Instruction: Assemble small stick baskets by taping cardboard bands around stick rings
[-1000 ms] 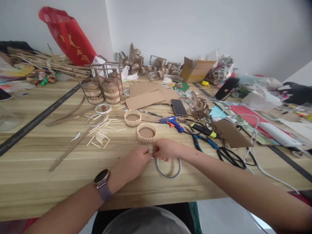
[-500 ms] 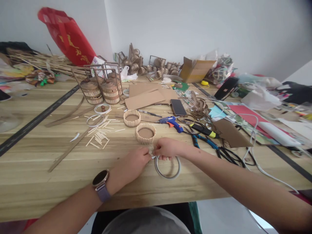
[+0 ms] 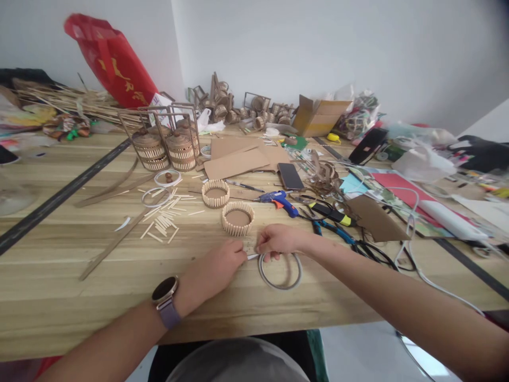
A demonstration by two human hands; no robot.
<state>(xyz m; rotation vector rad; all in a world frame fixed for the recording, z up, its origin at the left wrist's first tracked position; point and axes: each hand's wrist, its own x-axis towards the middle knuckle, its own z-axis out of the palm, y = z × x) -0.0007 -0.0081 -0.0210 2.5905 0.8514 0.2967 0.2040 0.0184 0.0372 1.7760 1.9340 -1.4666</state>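
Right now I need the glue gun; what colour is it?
Blue, with an orange trigger: glue gun, head view.

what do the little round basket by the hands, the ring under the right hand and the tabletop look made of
Round basket: pale, unvarnished-looking wooden or bamboo sticks set upright around a brown, matt base, probably cardboard.
Ring: thin, whitish and slightly glossy, probably a tape roll; the material is unclear.
Tabletop: light wood planks with visible grain and a smooth finish.

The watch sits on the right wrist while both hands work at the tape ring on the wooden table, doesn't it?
Not quite: the head view shows the watch on the left wrist. Both the left hand and right hand do work at the tape ring on the wooden table.
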